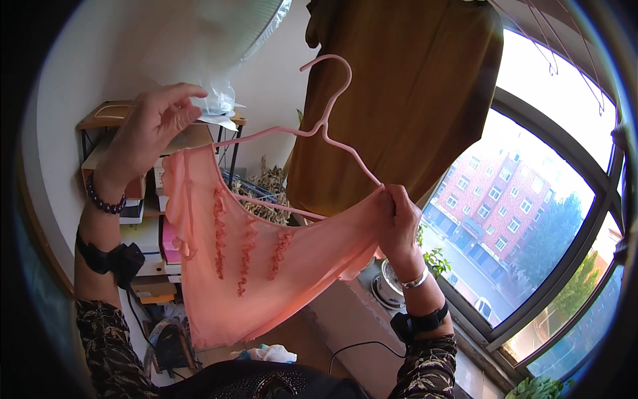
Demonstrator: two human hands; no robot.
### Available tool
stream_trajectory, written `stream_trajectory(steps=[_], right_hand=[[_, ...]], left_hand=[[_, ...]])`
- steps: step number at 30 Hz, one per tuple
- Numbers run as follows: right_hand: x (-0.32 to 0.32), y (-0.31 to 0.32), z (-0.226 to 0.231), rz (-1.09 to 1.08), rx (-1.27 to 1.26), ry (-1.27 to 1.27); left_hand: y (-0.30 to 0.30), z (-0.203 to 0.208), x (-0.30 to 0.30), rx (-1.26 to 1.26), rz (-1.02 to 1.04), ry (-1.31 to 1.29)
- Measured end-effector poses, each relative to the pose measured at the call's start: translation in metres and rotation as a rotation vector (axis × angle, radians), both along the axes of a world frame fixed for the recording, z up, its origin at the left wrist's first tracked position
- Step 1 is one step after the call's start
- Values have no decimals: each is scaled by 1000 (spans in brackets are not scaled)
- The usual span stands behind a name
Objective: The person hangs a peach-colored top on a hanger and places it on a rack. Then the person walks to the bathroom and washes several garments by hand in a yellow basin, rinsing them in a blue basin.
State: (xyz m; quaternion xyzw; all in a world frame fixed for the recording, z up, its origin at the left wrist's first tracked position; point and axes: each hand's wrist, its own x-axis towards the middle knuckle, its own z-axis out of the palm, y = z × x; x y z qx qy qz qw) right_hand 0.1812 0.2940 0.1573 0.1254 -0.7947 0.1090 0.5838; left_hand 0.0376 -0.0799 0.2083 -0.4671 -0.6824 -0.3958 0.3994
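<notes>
The left hand (151,133) is held beside the left end of the pink hanger (324,124), fingers half-curled; the right hand (400,223) is clenched at its right end, both forearms (424,298) angled upward.

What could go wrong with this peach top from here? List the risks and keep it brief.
1. The peach top might slide off the hanger at its left shoulder, as the left hand is raised clear of it.
2. Both might drop if the right hand loosens: the hook appears to hang on nothing.
</notes>
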Motion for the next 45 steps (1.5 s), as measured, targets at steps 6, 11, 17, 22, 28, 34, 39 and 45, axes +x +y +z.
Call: stream_trajectory(steps=[6,11,17,22,28,34,39,45], right_hand=[[55,48,-33,-183,-151,-3],[108,89,-54,-342,-289,12],[176,131,-84,-399,-278,106],[199,144,-116,-438,-239,122],[177,155,-129,-374,-307,89],[169,177,-130,-298,-287,85],[131,197,-109,-163,-342,101],[40,195,-72,-53,-324,109]], left_hand=[[37,67,-14,16,-21,32],[118,112,18,-68,-89,62],[260,113,58,-259,-44,585],[373,91,72,-380,106,1050],[423,108,43,-769,731,969],[364,146,25,-858,1108,635],[275,164,24,-615,1141,710],[182,189,24,-435,1290,658]])
